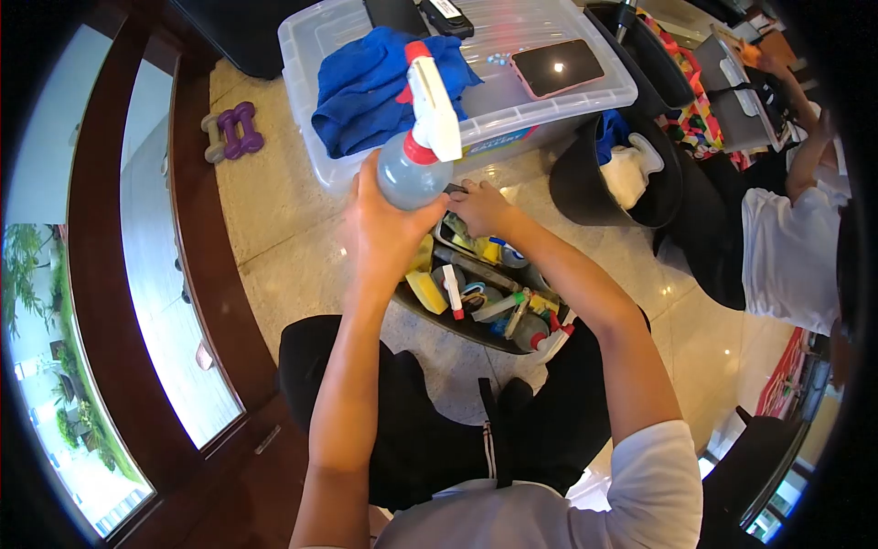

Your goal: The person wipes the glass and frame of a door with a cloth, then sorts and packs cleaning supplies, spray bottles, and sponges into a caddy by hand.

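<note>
My left hand [380, 220] is wrapped round the body of a spray bottle [416, 174] with a white and red trigger head. The bottle is held up in front of the clear storage bin. My right hand [483, 209] is just to its right, fingers closed at a small dark piece whose kind I cannot make out. Below both hands a dark caddy [430, 306] stands on the floor between my legs. In it are a yellow sponge [425, 292], another spray bottle's white and red head [453, 291], scissors [473, 295] and several other items.
On the clear bin's lid [498, 101] lie a blue cloth [366, 91] and a phone [558, 69]. A black bucket [569, 188] holds cloths. Purple dumbbells [240, 131] rest by the window frame. Another person [791, 238] works at the right.
</note>
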Available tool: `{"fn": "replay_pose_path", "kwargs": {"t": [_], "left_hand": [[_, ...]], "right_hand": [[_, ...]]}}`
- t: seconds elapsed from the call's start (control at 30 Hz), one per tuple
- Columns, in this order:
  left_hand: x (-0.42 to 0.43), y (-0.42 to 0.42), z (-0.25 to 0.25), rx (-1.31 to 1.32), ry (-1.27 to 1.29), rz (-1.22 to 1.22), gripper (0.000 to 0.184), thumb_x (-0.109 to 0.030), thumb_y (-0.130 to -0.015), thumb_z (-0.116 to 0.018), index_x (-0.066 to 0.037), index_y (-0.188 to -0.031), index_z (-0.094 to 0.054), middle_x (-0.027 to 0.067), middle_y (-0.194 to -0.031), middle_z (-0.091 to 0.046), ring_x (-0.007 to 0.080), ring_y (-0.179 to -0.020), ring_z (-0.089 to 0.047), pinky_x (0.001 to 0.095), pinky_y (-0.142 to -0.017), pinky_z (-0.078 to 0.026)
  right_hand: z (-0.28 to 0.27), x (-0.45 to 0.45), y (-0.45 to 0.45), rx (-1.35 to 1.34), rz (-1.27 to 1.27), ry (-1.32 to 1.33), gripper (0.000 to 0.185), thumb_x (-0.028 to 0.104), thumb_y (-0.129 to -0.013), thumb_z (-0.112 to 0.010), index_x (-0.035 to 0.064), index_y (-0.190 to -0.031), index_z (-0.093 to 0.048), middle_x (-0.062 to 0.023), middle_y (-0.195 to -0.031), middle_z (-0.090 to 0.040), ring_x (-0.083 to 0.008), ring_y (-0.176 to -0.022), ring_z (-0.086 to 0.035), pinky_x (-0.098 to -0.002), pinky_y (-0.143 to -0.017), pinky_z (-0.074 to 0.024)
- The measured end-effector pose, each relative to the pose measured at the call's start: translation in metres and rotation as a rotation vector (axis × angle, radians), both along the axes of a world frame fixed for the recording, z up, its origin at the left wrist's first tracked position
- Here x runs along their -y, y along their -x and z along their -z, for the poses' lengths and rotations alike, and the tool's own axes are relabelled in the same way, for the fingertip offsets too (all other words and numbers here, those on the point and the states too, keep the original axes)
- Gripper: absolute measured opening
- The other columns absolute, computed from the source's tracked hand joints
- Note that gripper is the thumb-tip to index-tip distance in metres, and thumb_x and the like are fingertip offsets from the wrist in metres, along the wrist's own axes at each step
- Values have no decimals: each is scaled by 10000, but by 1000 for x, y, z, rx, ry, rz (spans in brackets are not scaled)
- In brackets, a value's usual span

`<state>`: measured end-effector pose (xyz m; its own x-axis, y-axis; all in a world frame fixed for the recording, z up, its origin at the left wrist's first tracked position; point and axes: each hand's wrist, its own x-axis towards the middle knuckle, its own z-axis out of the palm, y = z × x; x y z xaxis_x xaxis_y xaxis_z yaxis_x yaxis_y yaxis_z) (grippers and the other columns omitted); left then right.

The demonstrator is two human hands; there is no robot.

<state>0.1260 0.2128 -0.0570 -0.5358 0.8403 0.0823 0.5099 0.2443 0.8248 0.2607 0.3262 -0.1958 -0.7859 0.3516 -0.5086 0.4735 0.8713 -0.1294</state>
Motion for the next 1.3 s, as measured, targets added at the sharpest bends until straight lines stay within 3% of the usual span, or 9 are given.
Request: {"fn": "replay_pose_path", "kwargs": {"t": [0.17,0.27,0.47,0.53,0.6,0.8,1.07,1.2,1.3], "left_hand": [[3,3,-2,-45,55,15,733,-311,-550,-757,-55,-1174,-469,191,-1065,-561,363,-936,-571,430,-765,-468],[5,-3,0,-40,81,92,718,-329,-552,-747,-60,-1163,-481,188,-1034,-575,374,-886,-588,438,-743,-474],[15,2,27,32,91,497,714,-336,-567,-737,7,-1140,-484,235,-1065,-562,362,-895,-593,414,-747,-473],[18,40,57,261,767,696,594,-288,-624,-687,38,-1089,-512,252,-1048,-565,357,-943,-575,392,-783,-462],[25,43,61,48,973,517,502,-215,-667,-681,32,-1079,-535,251,-1013,-584,343,-922,-581,372,-819,-451],[37,22,140,13,446,34,499,-227,-656,-662,10,-1075,-533,228,-1096,-513,357,-1038,-497,380,-913,-400],[41,11,170,-282,480,265,652,-296,-600,-708,0,-1137,-486,197,-1141,-511,350,-1074,-483,356,-891,-415],[47,-3,128,-41,1035,748,766,-549,-602,-636,-61,-1178,-506,221,-1074,-571,321,-969,-569,340,-849,-449],[64,-34,131,-222,1119,587,723,-466,-650,-605,-47,-1223,-469,213,-1296,-383,383,-1193,-353,445,-949,-347]], "right_hand": [[-76,10,-24,-712,698,624,924,318,-608,-755,124,-1360,-256,-177,-1291,-422,-313,-1214,-374,-419,-972,-324],[-126,40,-28,-1172,742,918,894,314,-606,-777,54,-1316,-302,-159,-1255,-445,-252,-1187,-402,-380,-982,-311],[-116,70,-26,-1246,923,685,706,159,-620,-790,3,-1197,-415,-109,-1113,-533,-182,-1006,-535,-318,-867,-419],[-105,76,-36,-1321,928,651,630,118,-638,-777,-7,-1159,-446,-100,-1038,-564,-170,-918,-571,-299,-814,-451],[-101,81,-51,-1451,1108,659,576,104,-649,-767,-14,-1126,-467,-109,-1021,-565,-177,-912,-566,-303,-801,-458],[-97,68,-72,-1533,1143,400,529,43,-659,-743,-23,-1104,-465,-110,-1013,-551,-183,-907,-557,-311,-793,-468],[-94,76,-84,-1589,1108,481,534,72,-657,-752,-26,-1099,-469,-108,-1022,-544,-184,-915,-547,-310,-828,-436],[-88,89,-90,-1487,1143,463,541,72,-658,-752,-24,-1106,-464,-107,-1032,-541,-186,-925,-545,-309,-833,-434],[-84,91,-84,-1405,1153,505,566,69,-657,-748,-18,-1130,-449,-114,-1036,-546,-188,-945,-548,-314,-832,-447]]}}
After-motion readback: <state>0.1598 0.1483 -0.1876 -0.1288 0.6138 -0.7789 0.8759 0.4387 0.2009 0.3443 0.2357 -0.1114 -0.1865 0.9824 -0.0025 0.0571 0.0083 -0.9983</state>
